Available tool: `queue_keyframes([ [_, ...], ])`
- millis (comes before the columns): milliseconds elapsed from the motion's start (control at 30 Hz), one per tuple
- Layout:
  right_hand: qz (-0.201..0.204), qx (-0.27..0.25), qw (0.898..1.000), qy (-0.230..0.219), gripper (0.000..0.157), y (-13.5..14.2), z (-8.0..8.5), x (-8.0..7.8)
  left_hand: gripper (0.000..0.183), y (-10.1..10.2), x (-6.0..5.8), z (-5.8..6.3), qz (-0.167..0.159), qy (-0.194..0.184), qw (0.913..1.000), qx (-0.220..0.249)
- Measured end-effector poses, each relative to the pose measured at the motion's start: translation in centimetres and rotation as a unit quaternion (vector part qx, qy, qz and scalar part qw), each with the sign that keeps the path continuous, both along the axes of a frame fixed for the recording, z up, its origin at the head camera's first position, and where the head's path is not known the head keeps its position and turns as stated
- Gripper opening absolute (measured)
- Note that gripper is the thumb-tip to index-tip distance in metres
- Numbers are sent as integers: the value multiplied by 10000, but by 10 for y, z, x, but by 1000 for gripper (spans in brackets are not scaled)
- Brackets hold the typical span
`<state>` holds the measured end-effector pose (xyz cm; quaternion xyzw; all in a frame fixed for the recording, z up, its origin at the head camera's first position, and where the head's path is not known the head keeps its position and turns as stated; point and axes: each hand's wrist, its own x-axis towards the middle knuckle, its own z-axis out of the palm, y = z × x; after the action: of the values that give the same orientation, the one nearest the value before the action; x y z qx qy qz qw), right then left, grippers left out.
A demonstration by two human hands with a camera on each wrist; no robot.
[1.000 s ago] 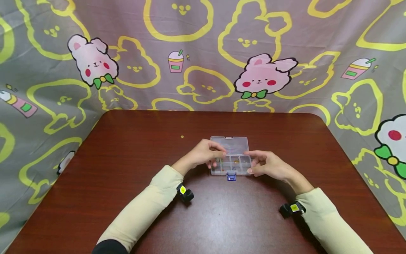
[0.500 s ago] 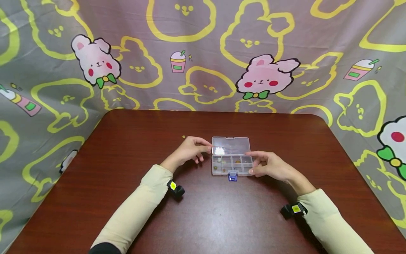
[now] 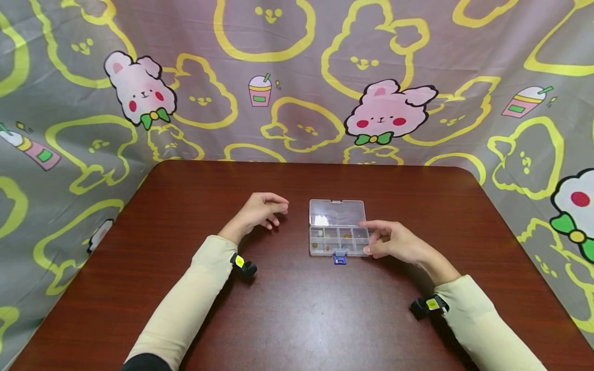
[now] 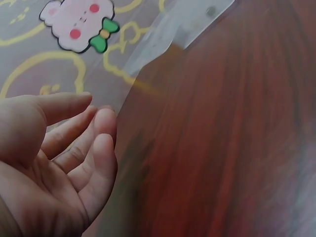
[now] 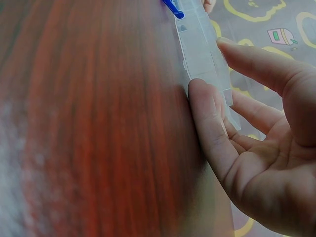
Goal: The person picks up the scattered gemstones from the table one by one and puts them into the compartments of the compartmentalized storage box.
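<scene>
A small clear plastic compartment box (image 3: 339,240) lies on the table with its lid (image 3: 337,213) tipped back and its blue latch (image 3: 340,258) hanging at the front. Several tiny beads sit in its compartments, among them an orange one (image 3: 347,236). My right hand (image 3: 402,243) holds the box's right end between thumb and fingers, also seen in the right wrist view, where that end of the box (image 5: 200,49) shows. To the left of the box, my left hand (image 3: 258,212) hovers over the table. Its fingers (image 4: 104,153) are loosely bent, and nothing shows between them.
The brown wooden table (image 3: 297,309) carries the box near its middle. A patterned cloth (image 3: 297,77) hangs behind and along both sides of the table. A black wrist camera (image 3: 247,268) is strapped at the left sleeve, another camera (image 3: 422,307) at the right.
My left hand has moved left, away from over the box, and now covers where a small yellow piece lay on the table. My right hand stays at the box's right end.
</scene>
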<state>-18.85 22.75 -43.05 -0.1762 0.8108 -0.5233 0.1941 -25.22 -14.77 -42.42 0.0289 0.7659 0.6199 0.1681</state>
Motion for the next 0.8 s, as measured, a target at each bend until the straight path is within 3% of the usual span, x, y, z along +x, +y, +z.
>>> queue_keyframes([
  [467,-9,45,10000,-1,67,0,1,0,32,-33,-25,4,829,-289,9959,-200],
  [800,-50,12,10000,-42,68,1,0,-1,32,-32,-35,4,840,-200,9939,-689],
])
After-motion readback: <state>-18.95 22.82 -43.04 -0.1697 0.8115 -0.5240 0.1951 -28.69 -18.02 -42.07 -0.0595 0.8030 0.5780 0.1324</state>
